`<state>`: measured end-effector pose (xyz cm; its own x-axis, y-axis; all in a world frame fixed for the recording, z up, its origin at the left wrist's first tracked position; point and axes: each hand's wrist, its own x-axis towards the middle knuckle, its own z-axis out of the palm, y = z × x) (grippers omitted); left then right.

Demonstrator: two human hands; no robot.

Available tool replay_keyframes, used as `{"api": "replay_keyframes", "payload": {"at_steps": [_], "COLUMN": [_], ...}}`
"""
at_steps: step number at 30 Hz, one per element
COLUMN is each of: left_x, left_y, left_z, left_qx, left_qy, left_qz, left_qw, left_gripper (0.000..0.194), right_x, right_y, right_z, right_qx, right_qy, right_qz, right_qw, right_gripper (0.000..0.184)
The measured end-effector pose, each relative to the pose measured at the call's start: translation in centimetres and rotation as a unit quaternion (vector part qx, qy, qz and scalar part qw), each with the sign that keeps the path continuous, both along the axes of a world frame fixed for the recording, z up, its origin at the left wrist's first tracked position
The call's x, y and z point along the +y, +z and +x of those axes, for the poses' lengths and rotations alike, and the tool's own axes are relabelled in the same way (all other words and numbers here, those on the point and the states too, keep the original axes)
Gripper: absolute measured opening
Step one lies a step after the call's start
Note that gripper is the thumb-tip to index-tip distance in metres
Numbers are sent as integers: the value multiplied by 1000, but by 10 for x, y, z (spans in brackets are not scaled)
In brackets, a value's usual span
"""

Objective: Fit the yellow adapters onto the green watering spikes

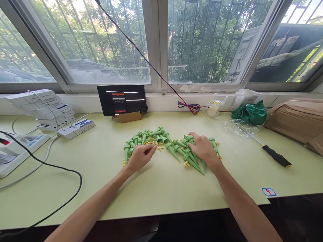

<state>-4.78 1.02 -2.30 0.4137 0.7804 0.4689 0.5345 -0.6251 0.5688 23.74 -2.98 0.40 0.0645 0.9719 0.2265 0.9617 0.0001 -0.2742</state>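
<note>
My left hand [141, 156] is just above the table at the near side of the left heap, its thumb and fingers drawn together in a pinch. Whatever sits between those fingertips is too small to make out. Small yellow T-shaped pieces [160, 148] lie by it, among hollow green plastic spikes with ribbed caps [145, 136]. My right hand [204, 148] rests over the right heap, thumb and forefinger closed around the capped end of a green plastic spike [188, 138]; part of it is hidden. More green spikes [194, 163] lie tilted below that hand, tips toward me.
A tablet [123, 101] showing a timer leans on a cardboard stand behind the heaps. White boxes [54, 111], a power strip [22, 153] and cables occupy the left. On the right are a screwdriver [276, 156], a green plastic bag [252, 114] and a brown package [297, 122].
</note>
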Motion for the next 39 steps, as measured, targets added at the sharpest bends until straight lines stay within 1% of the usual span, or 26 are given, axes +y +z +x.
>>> {"api": "replay_keyframes", "payload": {"at_steps": [5,8,11,14,16,18,22,24,26,31,33,35,39], "left_x": [0,0,0,0,2,3,5,6,8,11,12,13,14], "left_y": [2,8,14,17,18,17,16,16,16,19,20,21,19], "left_z": [-1,0,0,-1,-2,-3,-5,-6,-8,-13,-14,-16,-16], "left_qx": [-16,-29,-46,-66,-72,-75,-86,-92,-97,-120,-126,-129,-127], "left_qy": [13,37,67,91,102,112,127,134,141,151,153,156,160], "left_qz": [-5,9,13,13,13,15,20,19,17,-3,-5,-2,-2], "left_qw": [1000,999,997,994,992,991,988,986,985,981,980,979,979], "left_gripper": [39,39,41,41,40,40,41,40,40,37,37,38,39], "right_x": [-2,-1,-1,-3,-5,-7,-2,2,4,-2,-3,-1,6], "right_y": [2,-1,-7,-13,-14,-12,-5,-5,-8,-27,-32,-36,-37], "right_z": [-2,-3,-9,-25,-39,-56,-88,-101,-113,-135,-141,-147,-155], "right_qx": [20,35,59,64,42,14,-21,-39,-48,-65,-60,-58,-66], "right_qy": [9,14,55,124,189,241,297,303,307,361,354,340,326], "right_qz": [4,51,123,163,155,126,69,58,68,79,73,63,58], "right_qw": [1000,998,989,977,969,962,952,950,948,927,930,937,941], "right_gripper": [33,26,20,22,23,22,15,15,16,22,26,26,23]}}
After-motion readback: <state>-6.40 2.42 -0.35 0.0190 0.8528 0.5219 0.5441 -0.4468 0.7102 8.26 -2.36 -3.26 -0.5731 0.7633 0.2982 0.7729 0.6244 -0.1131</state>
